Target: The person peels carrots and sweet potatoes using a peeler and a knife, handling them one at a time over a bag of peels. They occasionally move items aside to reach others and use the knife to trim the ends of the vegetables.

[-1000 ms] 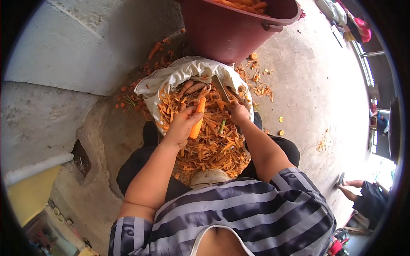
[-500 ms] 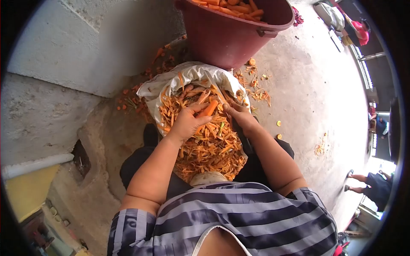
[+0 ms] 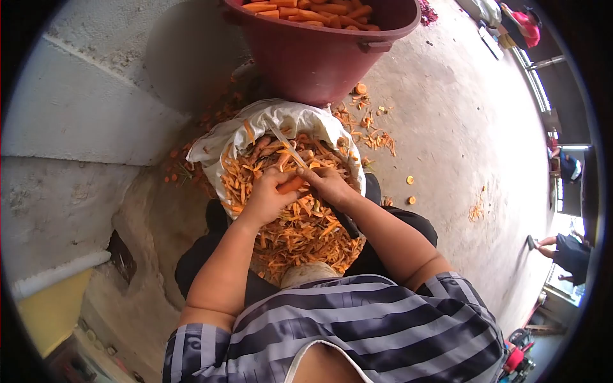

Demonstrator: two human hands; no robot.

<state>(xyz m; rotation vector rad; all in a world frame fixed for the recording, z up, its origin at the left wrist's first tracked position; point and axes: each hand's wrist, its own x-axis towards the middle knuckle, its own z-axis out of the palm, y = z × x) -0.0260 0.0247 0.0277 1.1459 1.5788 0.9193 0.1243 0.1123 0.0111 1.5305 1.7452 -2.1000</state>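
Note:
Over a white sack (image 3: 290, 115) full of orange peelings (image 3: 313, 236), my two hands meet. My left hand (image 3: 265, 195) is closed around a carrot (image 3: 292, 185). In my right hand (image 3: 331, 186) is a long knife (image 3: 288, 145); its blade points away from me and up to the left, while its black handle (image 3: 346, 223) sticks out below the palm. The right thumb and fingers lie against the carrot, close to the blade. Some unpeeled-looking carrots (image 3: 260, 148) rest among the peelings at the far side of the sack.
Just beyond the sack stands a large dark red tub (image 3: 313, 60) holding peeled carrots (image 3: 319, 13). Peel scraps (image 3: 377, 137) and carrot slices (image 3: 410, 180) lie on the concrete floor. A concrete wall (image 3: 76, 108) rises at left. Another person (image 3: 568, 255) is at far right.
The right hand and knife have come leftward onto the carrot, and the blade now crosses over nearer the left hand. The carrot has turned to lie flatter. The whole view has shifted slightly.

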